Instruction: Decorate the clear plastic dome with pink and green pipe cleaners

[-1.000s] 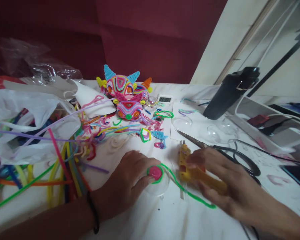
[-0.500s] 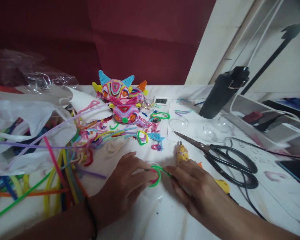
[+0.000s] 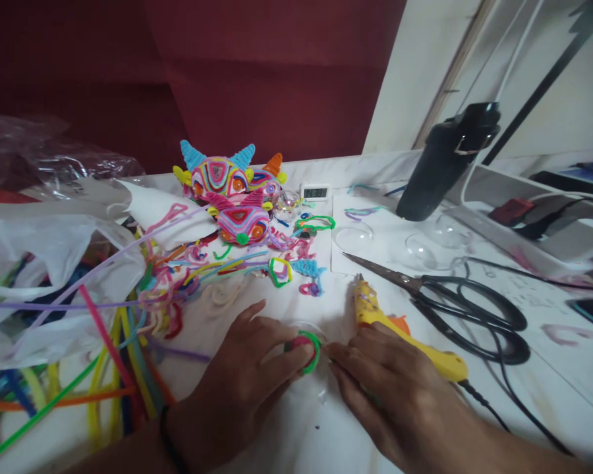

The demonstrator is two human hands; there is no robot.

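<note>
Between my hands lies a small coil of fuzzy pipe cleaner, a pink centre with a green pipe cleaner [image 3: 317,355] curving round its right side. The coil sits on a clear plastic dome [image 3: 306,390], only partly visible. My left hand [image 3: 250,372] is closed on the coil from the left, thumb and fingers pressed on the pink part. Close by on the right, my right hand [image 3: 390,385] has its fingers pinched together at the green strand's end, mostly hidden by the fingers. A yellow hot glue gun [image 3: 405,339] lies just beyond the right hand.
Black-handled scissors [image 3: 425,289] lie to the right, near clear plastic domes [image 3: 419,249] and a black bottle [image 3: 447,164]. Colourful pipe-cleaner animal heads [image 3: 242,225] stand at the back. Loose pipe cleaners [image 3: 59,388] and a plastic bag [image 3: 54,237] crowd the left.
The green strand has drawn in closer round the pink centre, and its stretch between my hands is less visible. My right hand sits slightly lower, uncovering more of the glue gun. The view has shifted a little.
</note>
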